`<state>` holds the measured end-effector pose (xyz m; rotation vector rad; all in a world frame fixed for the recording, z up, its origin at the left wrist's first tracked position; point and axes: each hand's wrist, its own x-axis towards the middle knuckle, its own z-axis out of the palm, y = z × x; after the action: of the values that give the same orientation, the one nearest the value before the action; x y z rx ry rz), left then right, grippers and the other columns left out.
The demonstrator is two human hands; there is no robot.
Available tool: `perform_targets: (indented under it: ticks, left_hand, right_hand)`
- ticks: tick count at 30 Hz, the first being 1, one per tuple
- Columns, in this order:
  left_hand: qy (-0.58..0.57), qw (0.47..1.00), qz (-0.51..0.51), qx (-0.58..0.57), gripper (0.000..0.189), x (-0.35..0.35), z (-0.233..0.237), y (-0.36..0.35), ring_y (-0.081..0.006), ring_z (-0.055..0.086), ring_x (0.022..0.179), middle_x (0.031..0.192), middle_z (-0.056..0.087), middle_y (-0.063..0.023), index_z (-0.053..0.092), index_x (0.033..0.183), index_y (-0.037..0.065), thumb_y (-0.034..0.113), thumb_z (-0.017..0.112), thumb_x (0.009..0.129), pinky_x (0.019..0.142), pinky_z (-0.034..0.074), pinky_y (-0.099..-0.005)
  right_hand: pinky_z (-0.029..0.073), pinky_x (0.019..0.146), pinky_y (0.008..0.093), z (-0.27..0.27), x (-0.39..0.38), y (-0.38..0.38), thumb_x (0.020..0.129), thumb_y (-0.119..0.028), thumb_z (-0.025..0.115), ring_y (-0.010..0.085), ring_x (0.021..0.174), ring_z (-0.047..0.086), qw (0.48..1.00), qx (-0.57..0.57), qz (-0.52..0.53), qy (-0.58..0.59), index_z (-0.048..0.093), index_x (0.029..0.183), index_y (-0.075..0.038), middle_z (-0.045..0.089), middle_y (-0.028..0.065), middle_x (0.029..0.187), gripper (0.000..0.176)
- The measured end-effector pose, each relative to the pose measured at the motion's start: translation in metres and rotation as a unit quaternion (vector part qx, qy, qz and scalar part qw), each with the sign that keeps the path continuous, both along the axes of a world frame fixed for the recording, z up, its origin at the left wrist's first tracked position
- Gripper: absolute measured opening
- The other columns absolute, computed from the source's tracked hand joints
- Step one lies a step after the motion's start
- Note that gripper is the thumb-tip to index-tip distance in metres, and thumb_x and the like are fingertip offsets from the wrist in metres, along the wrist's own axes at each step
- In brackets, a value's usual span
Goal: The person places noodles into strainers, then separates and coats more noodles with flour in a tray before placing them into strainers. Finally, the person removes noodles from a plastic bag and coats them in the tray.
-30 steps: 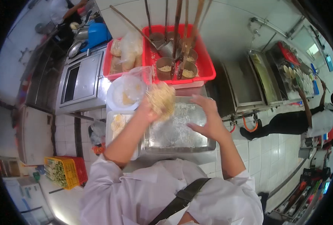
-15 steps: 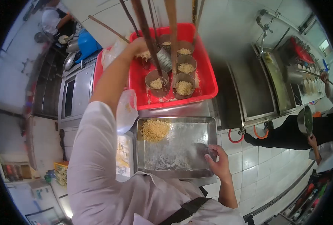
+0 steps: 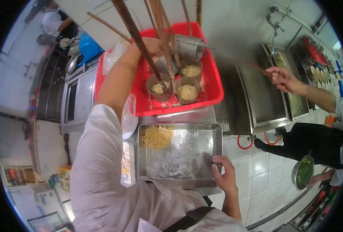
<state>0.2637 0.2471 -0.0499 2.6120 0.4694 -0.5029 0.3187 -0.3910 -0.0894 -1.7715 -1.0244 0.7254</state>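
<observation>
My left hand point(image 3: 152, 45) reaches into the red plastic basin point(image 3: 217, 83), fingers curled down over pale noodles point(image 3: 155, 58); long wooden handles partly hide it. Close by stand metal noodle strainers, among them a front left one point(image 3: 154, 82) and a front right one point(image 3: 187, 96), each with noodles inside. A perforated strainer point(image 3: 188, 48) lies tilted at the back right. My right hand point(image 3: 226, 176) is curled at the right rim of a shallow metal tray point(image 3: 179, 181), thumb on the inner side. A yellow noodle nest point(image 3: 157, 138) lies in the tray's far left corner, with white powder about.
Right of the basin are steaming metal cooking wells point(image 3: 260, 89). A co-worker's hand point(image 3: 285, 79) extends over them with a thin reddish-brown stick point(image 3: 262, 69). Lower right, a metal bowl of greens point(image 3: 303, 172) is held by a hand. Another person point(image 3: 55, 23) stands far left.
My left hand has shifted slightly right and up inside the basin. A perforated strainer now lies tilted at the back right. A co-worker's hand has appeared over the wells; the bowl of greens has moved lower.
</observation>
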Motion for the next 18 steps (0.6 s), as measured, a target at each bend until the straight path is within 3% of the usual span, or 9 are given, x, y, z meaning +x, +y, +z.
perform_targets:
  ticks: [3, 5, 8, 10, 11, 13, 14, 17, 18]
  left_hand:
    - [0.004, 0.989, 0.150, 0.007, 0.036, -0.042, 0.086, -0.049, -0.0200, 0.068, 0.075, 0.089, 0.072, -0.0099, 0.069, 0.107, 0.000, 0.028, 0.067, 0.084, 0.059, 0.053, -0.0357]
    - [0.141, 0.934, 0.328, -0.007, 0.049, -0.074, 0.118, -0.026, -0.0202, 0.070, 0.076, 0.091, 0.072, -0.0136, 0.066, 0.117, -0.001, 0.040, 0.065, 0.089, 0.058, 0.055, -0.0353]
    - [0.054, 0.888, 0.448, 0.094, 0.055, -0.116, 0.124, -0.007, -0.0204, 0.063, 0.073, 0.089, 0.069, -0.0107, 0.070, 0.108, 0.003, 0.053, 0.062, 0.088, 0.056, 0.051, -0.0378]
    - [-0.103, 0.861, 0.456, 0.200, 0.059, -0.119, 0.087, 0.033, -0.0269, 0.070, 0.094, 0.104, 0.071, -0.0224, 0.066, 0.116, -0.007, 0.047, 0.064, 0.090, 0.084, 0.055, -0.0412]
    - [-0.109, 0.862, 0.452, 0.202, 0.059, -0.117, 0.065, 0.040, -0.0269, 0.070, 0.094, 0.104, 0.071, -0.0224, 0.066, 0.116, -0.007, 0.047, 0.064, 0.090, 0.084, 0.055, -0.0412]
    - [-0.363, 0.718, 0.591, 0.059, 0.053, -0.107, 0.036, 0.048, -0.0284, 0.068, 0.101, 0.105, 0.071, -0.0212, 0.066, 0.113, -0.008, 0.038, 0.069, 0.087, 0.091, 0.051, -0.0418]
    - [-0.382, 0.767, 0.514, 0.032, 0.048, -0.109, 0.030, 0.059, -0.0277, 0.069, 0.096, 0.103, 0.072, -0.0179, 0.064, 0.116, -0.008, 0.028, 0.071, 0.087, 0.085, 0.054, -0.0384]
    - [-0.543, 0.762, 0.352, -0.027, 0.033, -0.080, 0.083, -0.003, -0.0294, 0.072, 0.089, 0.098, 0.073, -0.0183, 0.068, 0.108, -0.005, 0.022, 0.066, 0.090, 0.078, 0.055, -0.0378]
    - [-0.543, 0.761, 0.356, -0.025, 0.033, -0.074, 0.096, -0.034, -0.0294, 0.072, 0.089, 0.098, 0.073, -0.0183, 0.068, 0.108, -0.005, 0.022, 0.066, 0.090, 0.078, 0.055, -0.0378]
  right_hand:
    - [0.050, 0.087, 0.0367, -0.002, 0.000, -0.006, 0.084, -0.004, 0.067, 0.0289, 0.104, 0.063, 1.000, -0.009, 0.003, 0.028, 0.067, 0.105, -0.005, 0.066, 0.0149, 0.111, 0.021]
    - [0.051, 0.087, 0.0382, 0.003, -0.004, -0.008, 0.084, -0.002, 0.065, 0.0300, 0.099, 0.064, 0.999, -0.007, -0.008, 0.046, 0.067, 0.103, -0.005, 0.066, 0.0157, 0.108, 0.019]
    - [0.052, 0.086, 0.0387, 0.010, 0.002, -0.006, 0.083, -0.001, 0.064, 0.0320, 0.096, 0.065, 1.000, 0.010, -0.010, 0.001, 0.067, 0.104, -0.005, 0.066, 0.0160, 0.106, 0.021]
    - [0.049, 0.092, 0.0409, 0.034, 0.028, 0.019, 0.080, 0.000, 0.065, 0.0342, 0.100, 0.063, 0.982, 0.087, -0.020, -0.166, 0.066, 0.104, -0.004, 0.065, 0.0165, 0.109, 0.024]
    - [0.043, 0.100, 0.0454, 0.057, 0.047, 0.039, 0.076, 0.000, 0.066, 0.0358, 0.109, 0.059, 0.959, 0.107, -0.036, -0.259, 0.065, 0.106, -0.004, 0.064, 0.0176, 0.113, 0.030]
    - [0.037, 0.106, 0.0500, 0.115, 0.086, 0.101, 0.075, -0.003, 0.069, 0.0385, 0.121, 0.052, 0.870, 0.173, -0.046, -0.459, 0.062, 0.117, -0.005, 0.059, 0.0181, 0.127, 0.043]
    - [0.035, 0.108, 0.0506, 0.139, 0.099, 0.133, 0.078, -0.008, 0.070, 0.0384, 0.128, 0.048, 0.835, 0.153, -0.080, -0.523, 0.057, 0.127, -0.007, 0.054, 0.0177, 0.135, 0.051]
    - [0.033, 0.111, 0.0505, 0.143, 0.157, 0.229, 0.079, -0.021, 0.073, 0.0360, 0.131, 0.046, 0.759, 0.062, -0.101, -0.640, 0.048, 0.138, -0.011, 0.052, 0.0170, 0.138, 0.065]
    - [0.033, 0.111, 0.0501, 0.129, 0.180, 0.250, 0.079, -0.025, 0.075, 0.0356, 0.130, 0.047, 0.724, 0.001, -0.082, -0.684, 0.047, 0.139, -0.011, 0.055, 0.0162, 0.135, 0.068]
